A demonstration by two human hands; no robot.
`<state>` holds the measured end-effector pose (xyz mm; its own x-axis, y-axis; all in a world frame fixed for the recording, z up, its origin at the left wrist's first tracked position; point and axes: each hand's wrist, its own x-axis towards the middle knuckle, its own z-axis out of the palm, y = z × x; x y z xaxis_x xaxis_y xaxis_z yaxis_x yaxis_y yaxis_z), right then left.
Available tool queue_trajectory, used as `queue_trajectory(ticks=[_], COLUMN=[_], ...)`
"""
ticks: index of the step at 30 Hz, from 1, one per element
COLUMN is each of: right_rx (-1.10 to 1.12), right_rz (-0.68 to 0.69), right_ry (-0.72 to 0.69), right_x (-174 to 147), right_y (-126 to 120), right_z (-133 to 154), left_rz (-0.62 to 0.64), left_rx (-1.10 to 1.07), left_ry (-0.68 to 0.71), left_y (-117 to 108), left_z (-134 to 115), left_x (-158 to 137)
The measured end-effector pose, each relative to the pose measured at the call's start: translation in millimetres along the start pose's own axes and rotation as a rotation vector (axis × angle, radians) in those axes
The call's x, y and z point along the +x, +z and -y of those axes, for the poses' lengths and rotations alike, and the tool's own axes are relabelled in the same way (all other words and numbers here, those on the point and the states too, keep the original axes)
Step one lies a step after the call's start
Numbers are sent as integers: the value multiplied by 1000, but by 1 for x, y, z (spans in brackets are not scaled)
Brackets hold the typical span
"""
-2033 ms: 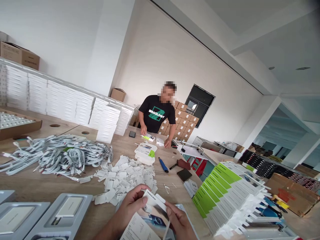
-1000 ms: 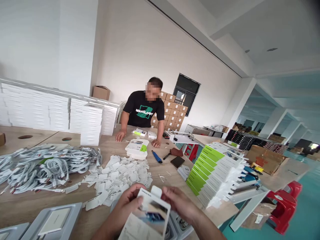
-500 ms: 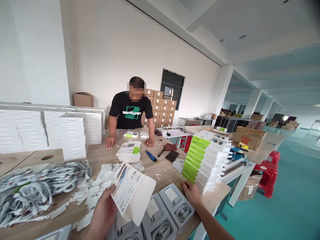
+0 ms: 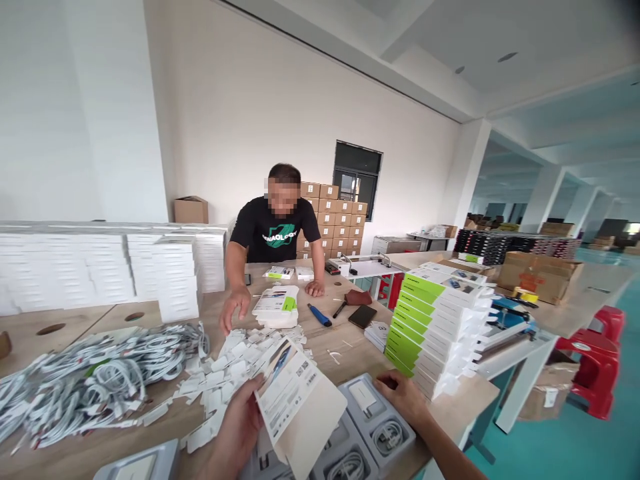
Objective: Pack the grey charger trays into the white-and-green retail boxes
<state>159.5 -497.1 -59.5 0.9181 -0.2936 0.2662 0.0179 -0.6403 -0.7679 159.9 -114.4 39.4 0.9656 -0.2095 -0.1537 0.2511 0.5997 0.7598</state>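
My left hand (image 4: 241, 421) grips a white printed carton (image 4: 295, 393) at its left edge, fingers partly hidden behind it. The carton is tilted, with text, codes and a picture on one face and a plain flap on the right. Beneath it lie grey trays holding white chargers and coiled cables, partly covered. My right hand (image 4: 404, 399) rests beside the upper right corner of the rightmost tray (image 4: 373, 417), its fingers loosely bent and nothing visible in them. Just behind it rises a stack of white and green boxes (image 4: 435, 327).
Bundled white cables (image 4: 115, 380) and loose white card pieces (image 4: 220, 380) cover the left side. Beyond lie printed cartons (image 4: 275, 305), a blue cutter (image 4: 319, 315) and a phone (image 4: 363, 316). A co-worker (image 4: 277, 233) leans over the table. White boxes (image 4: 95, 267) are stacked left.
My view has turned left, so things appear farther right. The carton stays in my left hand. A co-worker's hand has lifted from the table and reached toward the loose card pieces.
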Motion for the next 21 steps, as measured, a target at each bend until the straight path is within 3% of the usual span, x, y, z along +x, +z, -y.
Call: queue_trajectory(ticks=[3,10,21], right_rx=[-8,5,-4], right_rz=[44,144,127], right_ry=[14,5,44], right_x=[2,12,6], right_y=[-1,5,2], right_z=[-2,-14,-6], left_rz=[-13,99,201], left_rx=[54,148,27], left_ry=[-4,0,12], left_y=[3,10,12], left_z=[3,5,4], left_x=[-4,-15,-23])
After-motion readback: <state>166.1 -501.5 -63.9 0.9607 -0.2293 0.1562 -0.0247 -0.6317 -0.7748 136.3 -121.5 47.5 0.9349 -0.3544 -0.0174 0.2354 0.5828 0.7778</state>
